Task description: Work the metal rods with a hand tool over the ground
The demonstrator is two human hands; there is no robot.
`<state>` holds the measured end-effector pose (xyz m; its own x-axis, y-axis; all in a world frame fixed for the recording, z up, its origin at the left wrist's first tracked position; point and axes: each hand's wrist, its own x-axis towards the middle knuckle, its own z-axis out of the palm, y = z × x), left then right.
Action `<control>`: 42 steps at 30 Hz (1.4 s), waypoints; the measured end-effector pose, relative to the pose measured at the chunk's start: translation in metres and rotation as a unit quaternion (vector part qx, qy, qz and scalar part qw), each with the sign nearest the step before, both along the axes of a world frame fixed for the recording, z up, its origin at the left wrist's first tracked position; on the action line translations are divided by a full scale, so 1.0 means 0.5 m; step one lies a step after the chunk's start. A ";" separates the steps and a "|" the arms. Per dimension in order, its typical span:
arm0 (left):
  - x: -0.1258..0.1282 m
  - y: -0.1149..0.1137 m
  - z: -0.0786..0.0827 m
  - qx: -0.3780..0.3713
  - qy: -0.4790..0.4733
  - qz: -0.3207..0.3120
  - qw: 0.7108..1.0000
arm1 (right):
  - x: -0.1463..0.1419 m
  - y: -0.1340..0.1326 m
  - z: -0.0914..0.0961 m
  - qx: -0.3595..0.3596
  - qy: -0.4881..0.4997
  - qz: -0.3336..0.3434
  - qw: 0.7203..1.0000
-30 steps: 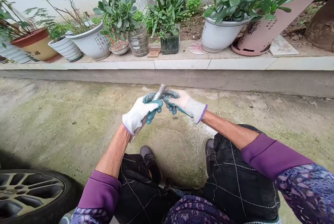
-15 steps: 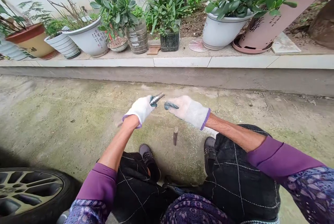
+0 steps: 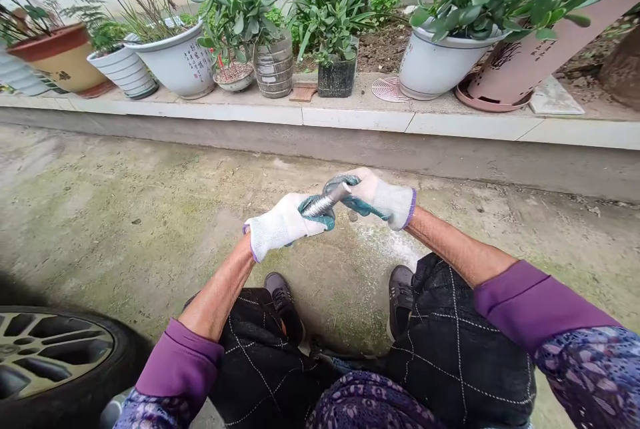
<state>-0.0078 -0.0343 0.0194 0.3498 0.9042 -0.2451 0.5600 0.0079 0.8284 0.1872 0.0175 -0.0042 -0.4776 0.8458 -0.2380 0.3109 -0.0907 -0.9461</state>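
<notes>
My left hand [image 3: 295, 219], in a white glove with green-coated palm and fingers, is closed around a short stick wrapped in silver material [image 3: 323, 205]. The wrapped part looks ribbed, like coiled wire or foil. Its bare end points up and to the right. My right hand [image 3: 377, 197], gloved the same way, curls its fingers around that bare end. Both hands meet in front of me, above the concrete ground. The gloves partly hide the stick.
Potted plants line a low tiled ledge ahead, among them a white pot [image 3: 443, 62] and a black pot [image 3: 337, 79]. A car wheel [image 3: 55, 355] stands at the lower left. My shoes [image 3: 283, 299] are on the mossy concrete [image 3: 165, 195].
My right hand has come onto the end of the wrapped stick, and my left hand has moved right. A short brown piece seen low between the feet no longer shows there.
</notes>
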 end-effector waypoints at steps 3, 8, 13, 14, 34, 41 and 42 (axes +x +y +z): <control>-0.005 -0.006 0.019 -0.054 -0.072 0.061 0.994 | 0.002 -0.003 0.008 -0.015 0.053 -0.016 0.998; -0.009 0.003 0.022 -0.095 -0.265 0.125 0.951 | 0.004 -0.023 0.036 0.033 0.038 -0.009 0.999; -0.008 0.010 0.022 -0.084 -0.327 0.144 0.930 | 0.000 -0.045 0.049 0.146 0.017 0.015 0.989; -0.009 0.011 0.022 -0.083 -0.326 0.145 0.931 | 0.001 -0.048 0.048 0.155 0.019 0.018 0.988; 0.039 0.040 -0.068 0.114 0.280 -0.077 0.950 | 0.044 -0.075 0.065 0.353 -0.374 0.107 0.851; 0.036 -0.004 -0.041 0.123 0.154 -0.122 0.973 | 0.052 -0.017 0.021 0.239 -0.169 0.074 0.953; 0.030 -0.003 -0.036 0.123 0.123 -0.097 0.980 | 0.047 -0.016 0.019 0.211 -0.146 0.067 0.964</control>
<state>0.0074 -0.0358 0.0014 0.4790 0.8687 -0.1264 0.7143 -0.3020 0.6313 0.2109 0.0096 0.0053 -0.5545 0.8317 -0.0277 0.5519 0.3426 -0.7603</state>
